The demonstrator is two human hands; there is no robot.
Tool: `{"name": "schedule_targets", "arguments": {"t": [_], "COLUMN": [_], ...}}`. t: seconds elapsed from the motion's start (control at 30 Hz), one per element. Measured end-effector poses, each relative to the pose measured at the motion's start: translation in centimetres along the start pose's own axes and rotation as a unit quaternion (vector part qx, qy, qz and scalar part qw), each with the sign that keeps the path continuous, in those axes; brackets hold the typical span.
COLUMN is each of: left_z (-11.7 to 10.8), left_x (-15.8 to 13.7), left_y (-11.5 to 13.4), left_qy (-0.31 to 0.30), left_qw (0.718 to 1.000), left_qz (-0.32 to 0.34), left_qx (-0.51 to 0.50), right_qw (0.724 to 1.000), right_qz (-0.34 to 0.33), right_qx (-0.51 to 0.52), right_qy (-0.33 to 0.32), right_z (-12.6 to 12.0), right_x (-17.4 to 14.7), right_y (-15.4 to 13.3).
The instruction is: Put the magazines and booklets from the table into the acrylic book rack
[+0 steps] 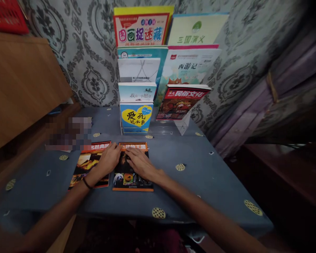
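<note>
A book with an orange-edged dark cover (133,178), with a panda and other animal pictures along its lower part, lies flat on the table. My right hand (140,162) rests on the upper part of it, fingers stretched across the cover. At its upper left edge are the fingertips of my left hand (109,161), stretched out too; some are hard to make out. Under my left hand and wrist lies a second book with a red title band (88,161), partly covered by the hand. Neither hand is closed around a book.
Behind the hands, a clear stand (183,124) holds several upright books, including a blue and yellow book (136,119) and a red book (183,102). A blurred-out item (68,133) lies at left on the blue tablecloth (189,189). A wooden cabinet (23,84) and curtain (258,95) flank the table.
</note>
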State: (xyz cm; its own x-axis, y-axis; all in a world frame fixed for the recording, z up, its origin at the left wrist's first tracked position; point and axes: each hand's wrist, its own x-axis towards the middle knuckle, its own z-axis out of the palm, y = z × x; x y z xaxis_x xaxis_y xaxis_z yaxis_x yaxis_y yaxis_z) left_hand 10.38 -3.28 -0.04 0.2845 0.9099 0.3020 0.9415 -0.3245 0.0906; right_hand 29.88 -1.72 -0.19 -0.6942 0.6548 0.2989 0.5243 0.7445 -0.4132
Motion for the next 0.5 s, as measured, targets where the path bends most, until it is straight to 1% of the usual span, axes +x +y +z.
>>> {"name": "schedule_targets", "arguments": {"t": [0.07, 0.17, 0.27, 0.33, 0.5], "left_z": [0.3, 1.8, 3.0, 3.1, 2.0], "left_x": [0.4, 0.6, 0.4, 0.3, 0.7], "left_y": [-0.8, -2.1, -2.8, -2.9, -2.3], "left_qy": [0.017, 0.044, 0.046, 0.04, 0.017], "left_qw": [0.999, 0.996, 0.993, 0.992, 0.995], "left_qz": [0.014, 0.032, 0.044, 0.052, 0.05], "left_qx": [-0.031, -0.076, -0.102, -0.109, -0.08], "right_qw": [1.0, 0.999, 0.998, 0.998, 0.997], "right_qz": [0.01, 0.022, 0.027, 0.027, 0.041], "right_qx": [-0.011, -0.03, -0.037, -0.037, -0.047], "right_qy": [-0.018, -0.04, -0.038, -0.034, -0.046], "right_z": [0.4, 1.0, 1.6, 1.7, 1.3], "right_x": [1.0, 2.3, 2.9, 2.9, 2.6], "right_y": [-0.6, -1.2, -1.3, -1.3, -0.9]}}
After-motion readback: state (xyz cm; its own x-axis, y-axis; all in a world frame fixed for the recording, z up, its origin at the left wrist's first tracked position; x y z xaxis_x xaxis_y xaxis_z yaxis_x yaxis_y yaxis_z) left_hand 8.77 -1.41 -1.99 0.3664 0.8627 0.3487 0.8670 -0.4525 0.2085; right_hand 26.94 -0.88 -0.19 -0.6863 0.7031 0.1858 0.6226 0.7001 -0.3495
